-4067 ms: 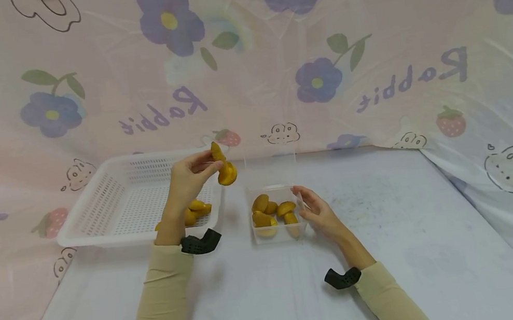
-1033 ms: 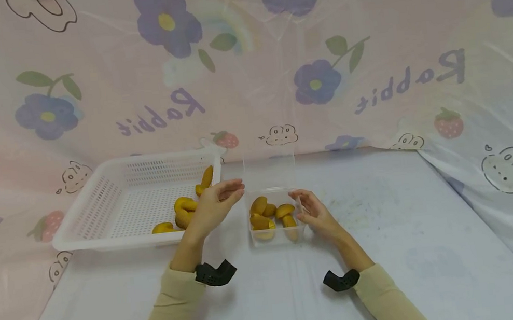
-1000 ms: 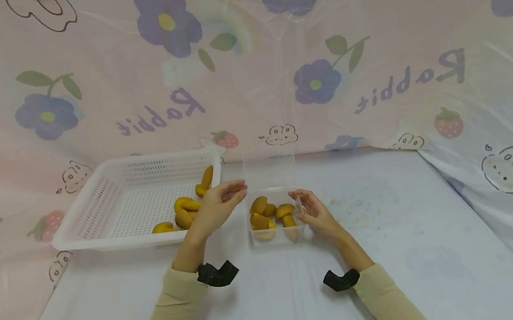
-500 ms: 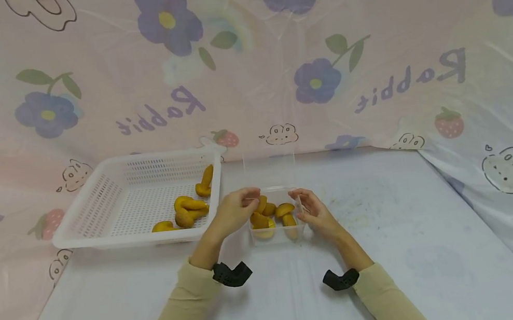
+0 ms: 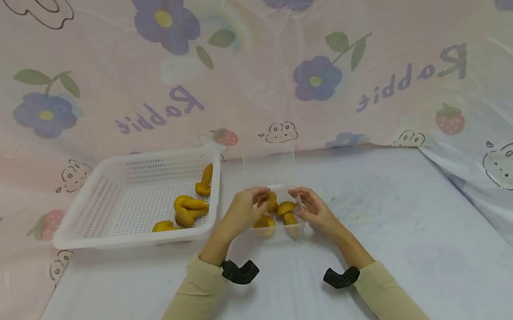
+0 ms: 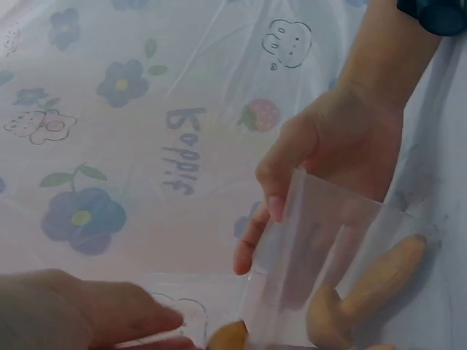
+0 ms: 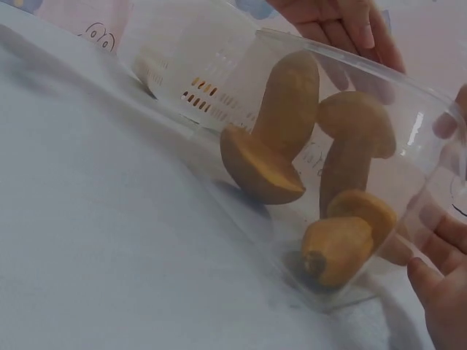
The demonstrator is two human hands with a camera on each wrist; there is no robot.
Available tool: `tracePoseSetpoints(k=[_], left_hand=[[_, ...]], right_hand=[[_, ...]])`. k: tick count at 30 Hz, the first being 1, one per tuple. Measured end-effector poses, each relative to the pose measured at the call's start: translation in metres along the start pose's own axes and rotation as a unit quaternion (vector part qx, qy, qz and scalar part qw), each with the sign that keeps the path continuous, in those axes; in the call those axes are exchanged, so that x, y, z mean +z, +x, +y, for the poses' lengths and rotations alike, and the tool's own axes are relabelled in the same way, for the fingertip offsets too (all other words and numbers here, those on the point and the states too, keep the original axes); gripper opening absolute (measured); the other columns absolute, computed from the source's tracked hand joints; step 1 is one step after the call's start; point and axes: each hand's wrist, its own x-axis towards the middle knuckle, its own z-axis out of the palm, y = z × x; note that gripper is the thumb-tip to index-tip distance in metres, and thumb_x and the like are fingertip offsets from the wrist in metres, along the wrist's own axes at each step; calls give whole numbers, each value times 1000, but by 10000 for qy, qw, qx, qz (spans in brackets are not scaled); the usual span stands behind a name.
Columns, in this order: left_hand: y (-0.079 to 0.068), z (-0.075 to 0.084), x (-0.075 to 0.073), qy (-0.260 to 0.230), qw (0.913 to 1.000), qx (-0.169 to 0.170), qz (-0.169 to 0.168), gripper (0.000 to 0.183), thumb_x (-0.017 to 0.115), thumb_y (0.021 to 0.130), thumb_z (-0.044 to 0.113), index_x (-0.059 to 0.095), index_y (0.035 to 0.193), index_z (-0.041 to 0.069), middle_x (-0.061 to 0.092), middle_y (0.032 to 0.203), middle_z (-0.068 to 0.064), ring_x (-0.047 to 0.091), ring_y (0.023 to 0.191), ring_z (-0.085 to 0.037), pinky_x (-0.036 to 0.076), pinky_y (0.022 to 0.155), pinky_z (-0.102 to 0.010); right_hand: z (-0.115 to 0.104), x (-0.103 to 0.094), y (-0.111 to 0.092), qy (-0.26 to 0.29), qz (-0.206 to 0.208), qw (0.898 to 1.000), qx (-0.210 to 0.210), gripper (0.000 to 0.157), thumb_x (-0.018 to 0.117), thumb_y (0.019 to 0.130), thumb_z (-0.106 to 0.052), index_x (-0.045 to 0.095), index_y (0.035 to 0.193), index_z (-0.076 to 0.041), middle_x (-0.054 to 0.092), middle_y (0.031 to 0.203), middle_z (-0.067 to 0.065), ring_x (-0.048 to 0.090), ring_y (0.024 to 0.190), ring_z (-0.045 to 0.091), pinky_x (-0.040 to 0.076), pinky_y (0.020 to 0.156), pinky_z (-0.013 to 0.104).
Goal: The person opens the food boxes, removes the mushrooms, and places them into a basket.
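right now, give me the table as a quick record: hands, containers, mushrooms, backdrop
left hand: over clear plastic box's left side, beside mushrooms; grip unclear
right hand: touching clear plastic box's right side
clear plastic box: uncovered at top, holding yellow-brown mushrooms
white slotted basket: left of the box, more mushrooms toward its right side
backdrop: flower-and-rabbit print sheet, "Rabbit" lettering mirrored

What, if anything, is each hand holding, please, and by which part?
The right hand touches the clear box at its right side, though a grip is unclear. Whether the left hand holds the mushroom beside it cannot be told.
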Motion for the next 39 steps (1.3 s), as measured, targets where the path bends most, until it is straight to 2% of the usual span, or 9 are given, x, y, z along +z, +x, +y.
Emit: tracePoseSetpoints(k=[5,9,13,19,26,29,35,39], left_hand=[[5,-8,6,-125,9987,503,5,43,68,84,-5,58,125,-6,62,128,-21,61,118,-34,52,103,-42],[7,-18,11,-133,9952,953,167,44,70,80,-10,59,122,-6,62,126,-21,61,117,-35,54,101,-42],[9,-26,17,65,9913,1228,473,43,72,77,-11,62,118,-5,62,126,-21,62,116,-33,57,97,-38],[9,-31,22,170,9895,1193,797,42,75,77,-4,63,117,-9,62,126,-23,62,114,-35,58,92,-41],[9,-31,26,637,9899,1062,696,41,73,81,3,64,120,-6,63,123,-19,63,113,-32,57,95,-40],[9,-30,28,762,9889,1085,672,42,74,81,4,64,120,-5,64,122,-18,64,112,-31,57,94,-39],[10,-30,32,866,9873,1037,832,41,77,81,15,66,117,-2,68,120,-17,66,111,-29,57,95,-37],[10,-30,33,839,9889,885,850,40,76,81,15,66,117,-1,69,119,-15,66,110,-28,57,95,-36]], right_hand=[[0,0,0,21,-55,10000,-31,53,49,91,6,26,139,10,26,151,35,36,137,4,30,109,4],[0,-1,0,-7,-38,9999,-103,52,51,92,2,27,138,10,27,149,35,37,134,0,30,108,3],[2,-2,-1,-43,-5,9999,-127,53,53,93,-1,27,138,10,30,148,33,36,139,12,31,108,3],[0,1,0,-44,-6,10000,-73,53,53,93,1,27,139,9,32,149,31,29,144,33,33,108,6],[-2,1,-1,-22,-34,9999,-102,53,53,92,1,29,138,8,34,148,25,24,144,41,36,107,7],[-1,0,-1,2,-53,9999,-125,54,55,93,-1,28,138,8,35,148,23,28,143,34,38,107,8],[1,0,-1,88,-60,9998,-176,53,54,93,0,28,139,9,35,148,23,37,137,6,36,108,7],[1,0,-1,145,-67,9996,-232,53,54,93,0,28,138,10,37,147,20,39,133,-2,36,108,7]])
